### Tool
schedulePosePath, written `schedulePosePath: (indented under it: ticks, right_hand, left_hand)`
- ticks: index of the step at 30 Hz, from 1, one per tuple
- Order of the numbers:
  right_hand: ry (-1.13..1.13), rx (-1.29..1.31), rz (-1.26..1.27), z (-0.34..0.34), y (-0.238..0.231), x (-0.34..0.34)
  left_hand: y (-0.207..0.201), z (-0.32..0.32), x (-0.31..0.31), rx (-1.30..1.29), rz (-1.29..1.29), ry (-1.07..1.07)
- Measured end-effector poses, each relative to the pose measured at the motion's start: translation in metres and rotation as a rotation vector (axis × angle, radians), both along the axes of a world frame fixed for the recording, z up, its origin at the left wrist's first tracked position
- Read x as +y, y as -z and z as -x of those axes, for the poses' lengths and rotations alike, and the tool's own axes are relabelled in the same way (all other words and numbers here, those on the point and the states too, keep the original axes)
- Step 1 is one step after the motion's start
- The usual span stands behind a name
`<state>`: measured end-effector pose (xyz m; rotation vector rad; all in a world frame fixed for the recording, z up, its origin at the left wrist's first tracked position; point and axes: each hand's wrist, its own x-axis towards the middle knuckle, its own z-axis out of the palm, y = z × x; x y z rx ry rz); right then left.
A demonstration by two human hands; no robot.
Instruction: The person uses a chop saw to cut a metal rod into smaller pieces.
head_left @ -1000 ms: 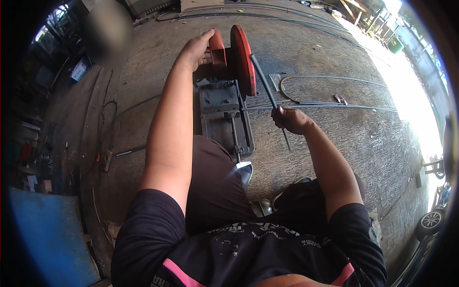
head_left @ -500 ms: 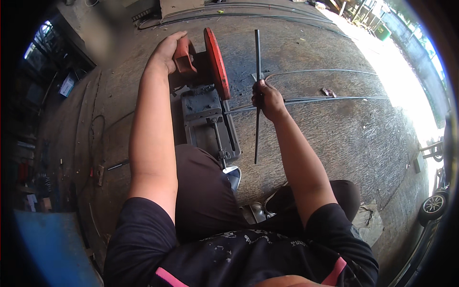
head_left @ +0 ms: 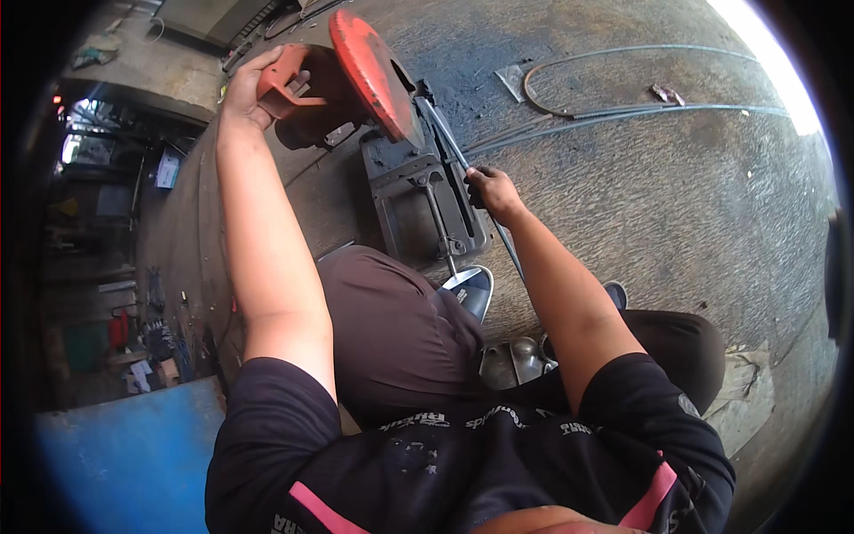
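My left hand (head_left: 246, 96) is wrapped round the orange-red handle (head_left: 283, 87) of a chop saw. The saw's round red blade guard (head_left: 365, 73) stands tilted beside the handle, above the dark grey metal base (head_left: 402, 214) with its clamp screw (head_left: 437, 214). In my right hand (head_left: 495, 192), with blackened fingers, is a thin metal rod (head_left: 451, 140). The rod slants from the saw's right side, close to the guard, down past my right wrist. Whether its far end touches the saw I cannot tell.
Long thin rods (head_left: 623, 113) lie on the stained concrete floor to the right, one bent into a loop. My shoe (head_left: 476, 289) is close to the base's near end. A blue panel (head_left: 133, 454) is at lower left, with clutter (head_left: 147, 356) beyond it.
The rod has swung from pointing straight ahead to a leftward slant, its far end now at the saw. The saw head sits further left and tilted. The whole view has turned somewhat.
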<state>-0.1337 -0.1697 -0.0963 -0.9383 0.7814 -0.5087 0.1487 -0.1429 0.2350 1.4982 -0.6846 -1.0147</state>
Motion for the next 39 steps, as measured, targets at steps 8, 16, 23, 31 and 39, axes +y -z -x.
schedulePosePath:
  ticks: [8, 16, 23, 31, 39]
  right_hand:
    - [-0.009, -0.105, -0.22, 0.007, 0.009, 0.026]
    - [-0.147, 0.076, -0.165, 0.009, 0.011, 0.019]
    - [-0.253, 0.077, -0.221, 0.01, 0.009, 0.015]
    - [-0.269, 0.031, -0.281, 0.012, 0.009, 0.011]
    - [-0.258, 0.017, -0.256, 0.011, 0.012, 0.014]
  left_hand:
    - [-0.01, -0.009, -0.019, -0.037, 0.023, -0.034]
    - [-0.007, -0.01, -0.014, 0.02, 0.042, 0.002]
    - [-0.007, -0.006, -0.012, 0.008, 0.015, -0.008]
    - [-0.005, -0.006, -0.011, -0.013, 0.012, -0.004]
    - [-0.003, -0.009, -0.011, -0.039, 0.035, 0.002]
